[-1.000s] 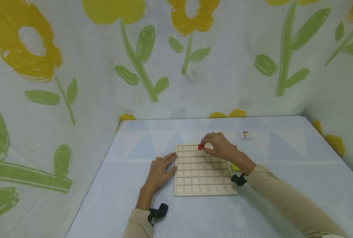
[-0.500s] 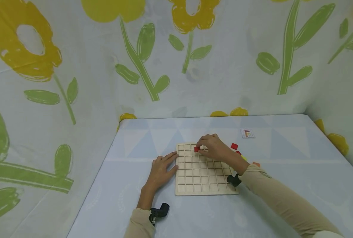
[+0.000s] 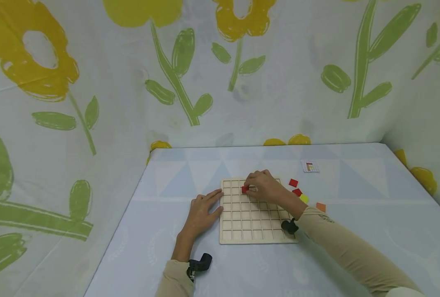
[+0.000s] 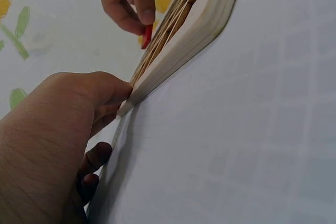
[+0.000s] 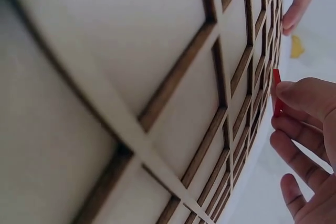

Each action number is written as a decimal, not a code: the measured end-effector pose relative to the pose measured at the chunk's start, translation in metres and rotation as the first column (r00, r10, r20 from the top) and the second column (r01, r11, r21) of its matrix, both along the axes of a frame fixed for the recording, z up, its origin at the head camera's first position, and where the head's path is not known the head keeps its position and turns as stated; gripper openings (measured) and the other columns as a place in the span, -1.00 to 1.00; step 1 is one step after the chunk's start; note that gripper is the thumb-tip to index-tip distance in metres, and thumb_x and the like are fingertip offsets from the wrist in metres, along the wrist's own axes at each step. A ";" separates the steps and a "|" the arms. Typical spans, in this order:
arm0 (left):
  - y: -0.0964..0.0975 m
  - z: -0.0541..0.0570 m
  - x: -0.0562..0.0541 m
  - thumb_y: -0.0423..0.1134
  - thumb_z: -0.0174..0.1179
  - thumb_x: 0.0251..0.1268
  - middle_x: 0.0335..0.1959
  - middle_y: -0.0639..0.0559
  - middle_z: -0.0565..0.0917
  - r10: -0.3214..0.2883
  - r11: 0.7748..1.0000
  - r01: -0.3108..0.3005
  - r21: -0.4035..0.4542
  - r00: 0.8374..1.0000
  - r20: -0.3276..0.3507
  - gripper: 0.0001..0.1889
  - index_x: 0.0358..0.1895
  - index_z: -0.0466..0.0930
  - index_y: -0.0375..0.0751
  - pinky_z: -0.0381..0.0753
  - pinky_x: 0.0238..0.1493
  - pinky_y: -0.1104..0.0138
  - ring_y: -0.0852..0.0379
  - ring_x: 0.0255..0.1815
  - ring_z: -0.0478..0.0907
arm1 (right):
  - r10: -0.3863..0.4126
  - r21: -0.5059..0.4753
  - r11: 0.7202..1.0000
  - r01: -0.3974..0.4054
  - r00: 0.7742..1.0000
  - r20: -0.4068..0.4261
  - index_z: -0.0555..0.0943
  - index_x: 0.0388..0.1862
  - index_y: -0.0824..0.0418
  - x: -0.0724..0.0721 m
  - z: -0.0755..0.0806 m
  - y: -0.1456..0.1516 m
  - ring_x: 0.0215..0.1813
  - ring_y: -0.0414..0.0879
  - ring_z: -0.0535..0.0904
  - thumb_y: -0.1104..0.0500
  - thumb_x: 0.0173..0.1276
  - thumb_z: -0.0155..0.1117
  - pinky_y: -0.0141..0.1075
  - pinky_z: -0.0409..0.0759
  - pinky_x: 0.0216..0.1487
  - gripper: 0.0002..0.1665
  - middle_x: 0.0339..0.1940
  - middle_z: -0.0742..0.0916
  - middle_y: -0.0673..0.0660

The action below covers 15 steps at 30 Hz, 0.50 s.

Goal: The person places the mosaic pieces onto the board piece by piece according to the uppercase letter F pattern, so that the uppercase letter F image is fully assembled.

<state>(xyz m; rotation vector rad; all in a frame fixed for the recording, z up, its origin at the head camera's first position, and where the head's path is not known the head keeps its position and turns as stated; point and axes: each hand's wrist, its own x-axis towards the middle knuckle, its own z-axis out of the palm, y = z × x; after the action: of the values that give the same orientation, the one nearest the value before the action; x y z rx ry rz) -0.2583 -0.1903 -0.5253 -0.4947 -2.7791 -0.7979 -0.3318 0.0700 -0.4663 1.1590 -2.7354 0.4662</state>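
A wooden grid board (image 3: pixel 246 241) with square recesses lies flat on the table. My right hand (image 3: pixel 266 187) pinches a small red square tile (image 3: pixel 245 189) between thumb and fingers, low over the board's upper left part. In the right wrist view that red tile (image 5: pixel 276 94) stands edge-on at the thumb tip, close to the grid. My left hand (image 3: pixel 201 212) rests beside the board's left edge, its fingertips and thumb touching it. The left wrist view has the thumb against the board's pale rim (image 4: pixel 181 51). My right hand hides part of the grid.
Right of the board lie two red tiles (image 3: pixel 293 182), a yellow tile (image 3: pixel 304 199) and an orange tile (image 3: pixel 321 207), the last close to my right sleeve. Farther back is a small printed pattern card (image 3: pixel 310 166). A flowered cloth wall (image 3: pixel 271 103) stands behind the table.
My right hand has carried the red tile slightly left and toward me over the grid. Its forearm now uncovers the loose tiles on the right. My left hand stays at the board's edge.
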 end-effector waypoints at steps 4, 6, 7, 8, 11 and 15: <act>0.000 0.000 0.000 -0.03 0.19 0.42 0.45 0.19 0.42 -0.002 1.000 0.002 0.007 1.000 0.000 -0.48 0.41 0.48 0.04 0.32 0.05 0.07 0.05 0.03 0.44 | 0.012 0.025 1.000 -0.011 1.000 -0.018 0.75 -0.21 0.08 -0.001 -0.002 -0.002 -0.03 -0.02 0.61 0.13 0.30 0.46 0.07 0.43 0.10 -0.89 -0.11 0.74 0.00; 0.000 0.000 0.000 -0.02 0.19 0.42 0.45 0.19 0.42 -0.001 1.000 0.001 0.003 1.000 -0.001 -0.48 0.41 0.48 0.04 0.32 0.05 0.07 0.07 0.02 0.44 | 0.013 0.031 0.999 -0.013 1.000 -0.010 0.76 -0.19 0.08 0.000 -0.002 -0.003 -0.01 -0.02 0.61 0.12 0.31 0.46 0.08 0.43 0.11 -0.87 -0.09 0.74 0.01; 0.000 0.000 0.000 -0.02 0.19 0.43 0.45 0.19 0.42 -0.001 1.000 0.001 0.003 1.000 -0.002 -0.48 0.41 0.48 0.04 0.32 0.05 0.07 0.07 0.02 0.44 | 0.014 0.036 0.999 -0.013 1.000 -0.008 0.76 -0.19 0.08 -0.001 -0.003 -0.004 0.00 -0.01 0.61 0.11 0.31 0.46 0.08 0.43 0.12 -0.87 -0.09 0.74 0.01; 0.000 0.000 0.000 -0.02 0.19 0.42 0.45 0.18 0.42 -0.001 1.000 0.001 0.005 1.000 -0.003 -0.48 0.41 0.48 0.03 0.32 0.05 0.07 0.06 0.02 0.43 | 0.012 0.040 0.999 -0.012 1.000 -0.005 0.76 -0.18 0.08 -0.001 -0.003 -0.004 0.01 -0.01 0.61 0.11 0.31 0.46 0.09 0.43 0.13 -0.86 -0.08 0.74 0.01; -0.001 0.000 0.000 -0.02 0.18 0.43 0.45 0.19 0.41 -0.001 1.000 0.001 0.004 1.000 0.000 -0.48 0.42 0.48 0.05 0.32 0.06 0.07 0.06 0.03 0.44 | 0.009 0.045 0.999 -0.009 1.000 0.002 0.76 -0.17 0.09 -0.001 -0.003 -0.005 0.01 -0.01 0.60 0.10 0.30 0.47 0.09 0.42 0.14 -0.85 -0.09 0.74 0.02; -0.001 -0.001 -0.001 -0.01 0.17 0.43 0.45 0.21 0.41 0.000 1.000 0.000 -0.001 1.000 0.006 -0.48 0.42 0.48 0.06 0.32 0.06 0.07 0.07 0.04 0.44 | -0.010 0.063 0.998 0.011 1.000 -0.011 0.76 -0.19 0.09 -0.002 -0.005 -0.006 -0.01 -0.01 0.61 0.09 0.30 0.47 0.06 0.42 0.13 -0.85 -0.10 0.74 0.02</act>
<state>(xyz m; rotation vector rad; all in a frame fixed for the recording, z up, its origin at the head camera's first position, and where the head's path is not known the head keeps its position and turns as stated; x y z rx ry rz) -0.2591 -0.1912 -0.5266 -0.4933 -2.7848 -0.7994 -0.3336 0.0639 -0.4709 1.1572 -2.7644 0.3738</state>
